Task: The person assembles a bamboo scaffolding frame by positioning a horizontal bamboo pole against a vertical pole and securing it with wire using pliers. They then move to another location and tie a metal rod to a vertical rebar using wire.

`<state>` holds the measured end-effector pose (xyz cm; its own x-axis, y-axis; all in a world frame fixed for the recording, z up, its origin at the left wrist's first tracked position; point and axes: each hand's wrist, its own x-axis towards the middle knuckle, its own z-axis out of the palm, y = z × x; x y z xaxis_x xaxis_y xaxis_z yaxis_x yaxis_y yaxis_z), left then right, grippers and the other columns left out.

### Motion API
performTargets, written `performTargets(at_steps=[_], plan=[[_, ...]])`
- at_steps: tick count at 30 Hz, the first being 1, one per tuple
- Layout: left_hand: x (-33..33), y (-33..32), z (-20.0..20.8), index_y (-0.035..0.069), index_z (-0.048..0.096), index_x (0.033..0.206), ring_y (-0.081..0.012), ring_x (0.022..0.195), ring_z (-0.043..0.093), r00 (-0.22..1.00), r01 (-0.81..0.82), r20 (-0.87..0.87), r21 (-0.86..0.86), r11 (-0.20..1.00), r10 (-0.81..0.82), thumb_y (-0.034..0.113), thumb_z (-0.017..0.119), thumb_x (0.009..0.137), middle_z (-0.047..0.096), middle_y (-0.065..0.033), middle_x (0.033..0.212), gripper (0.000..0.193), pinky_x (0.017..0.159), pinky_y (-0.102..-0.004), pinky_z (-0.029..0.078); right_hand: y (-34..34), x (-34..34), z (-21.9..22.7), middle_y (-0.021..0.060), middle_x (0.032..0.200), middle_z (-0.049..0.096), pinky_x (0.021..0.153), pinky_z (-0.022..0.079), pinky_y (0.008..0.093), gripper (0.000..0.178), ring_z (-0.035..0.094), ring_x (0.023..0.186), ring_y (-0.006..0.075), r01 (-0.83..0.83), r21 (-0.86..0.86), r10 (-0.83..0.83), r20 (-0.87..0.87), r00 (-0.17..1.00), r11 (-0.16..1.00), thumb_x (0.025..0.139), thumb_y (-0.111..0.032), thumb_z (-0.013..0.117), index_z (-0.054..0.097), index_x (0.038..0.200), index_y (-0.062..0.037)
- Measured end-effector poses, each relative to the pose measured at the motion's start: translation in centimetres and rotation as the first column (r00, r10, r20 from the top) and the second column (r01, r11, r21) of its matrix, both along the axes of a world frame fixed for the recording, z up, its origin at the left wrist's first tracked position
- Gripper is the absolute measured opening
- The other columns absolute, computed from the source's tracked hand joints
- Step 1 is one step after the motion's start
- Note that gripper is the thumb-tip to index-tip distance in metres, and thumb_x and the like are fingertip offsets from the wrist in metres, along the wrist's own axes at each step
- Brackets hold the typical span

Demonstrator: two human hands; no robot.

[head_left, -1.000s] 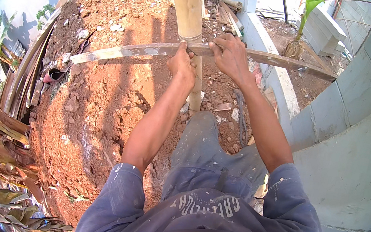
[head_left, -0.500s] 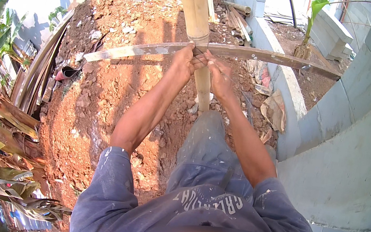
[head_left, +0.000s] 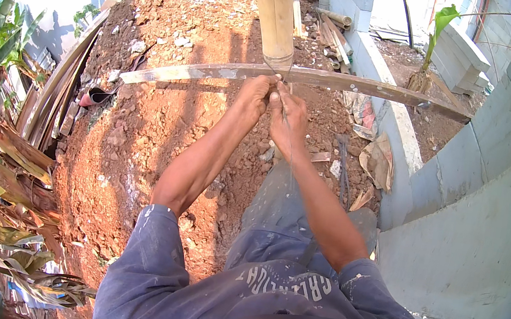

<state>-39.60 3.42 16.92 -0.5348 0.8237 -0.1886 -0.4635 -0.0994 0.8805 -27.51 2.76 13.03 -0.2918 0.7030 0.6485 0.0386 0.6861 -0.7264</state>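
A thick bamboo pole point(head_left: 273, 15) rises away from me and crosses a long wooden plank point(head_left: 189, 72), which looks bowed in this view. Thin dark wire point(head_left: 289, 73) runs from the crossing down to my hands. My left hand point(head_left: 254, 98) is closed just below the plank, its fingertips pinching the wire. Beside it, slightly lower, my right hand point(head_left: 289, 120) is closed on the wire too. A loose length hangs from the right hand along my forearm. The hands hide part of the pole's lower stretch.
Reddish, stony soil point(head_left: 156, 119) slopes beneath the plank. A pale block wall point(head_left: 467, 235) curves along my right, where the plank's right end reaches. Bamboo and wood offcuts point(head_left: 338, 37) lie beyond. Dry banana leaves point(head_left: 14, 249) and stacked boards point(head_left: 59, 93) are on the left.
Both hands have come down from the crossing toward me, the right one further. The wire now shows stretched between crossing and hands. The whole view has shifted slightly.
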Motion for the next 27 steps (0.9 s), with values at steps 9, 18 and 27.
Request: performTargets(at_steps=[9,18,27], plan=[[0.7,-1.5,2.1,-0.010,0.052,0.113,-0.0276,0.102,0.061,0.984,0.063,-0.158,-0.137,0.989,-0.084,0.003,0.066,0.084,0.060,-0.0192,0.108,0.035,0.082,-0.0376,0.054,-0.5,-0.8,-1.7,0.0254,0.120,0.059,0.089,0.047,0.0417,0.038,0.060,0.104,0.0392,0.060,0.109,-0.060,0.000,0.998,0.992,0.090,-0.014,0.058,0.057,0.125,0.0006],[1.1,-0.4,0.2,-0.011,0.060,0.092,-0.0212,0.075,0.066,0.974,-0.088,-0.218,-0.087,0.992,0.068,-0.003,0.064,0.084,0.066,-0.0212,0.088,0.012,0.062,-0.0260,0.055,1.7,2.9,-1.8,0.0216,0.101,0.067,0.070,0.054,0.0353,0.033,0.068,0.086,0.0283,-0.095,0.023,0.092,0.113,0.989,0.995,0.087,-0.007,0.059,0.062,0.120,-0.0034],[2.6,-1.7,1.3,-0.011,0.060,0.095,-0.0204,0.074,0.064,0.907,-0.182,-0.407,-0.153,0.971,0.107,0.004,0.063,0.087,0.065,-0.0156,0.085,0.018,0.058,-0.0306,0.048,5.9,4.3,3.9,0.0117,0.093,0.070,0.064,0.054,0.0273,0.030,0.064,0.072,0.0145,-0.398,-0.838,0.593,-0.115,0.797,0.372,0.092,-0.029,0.062,0.065,0.100,-0.0006]])
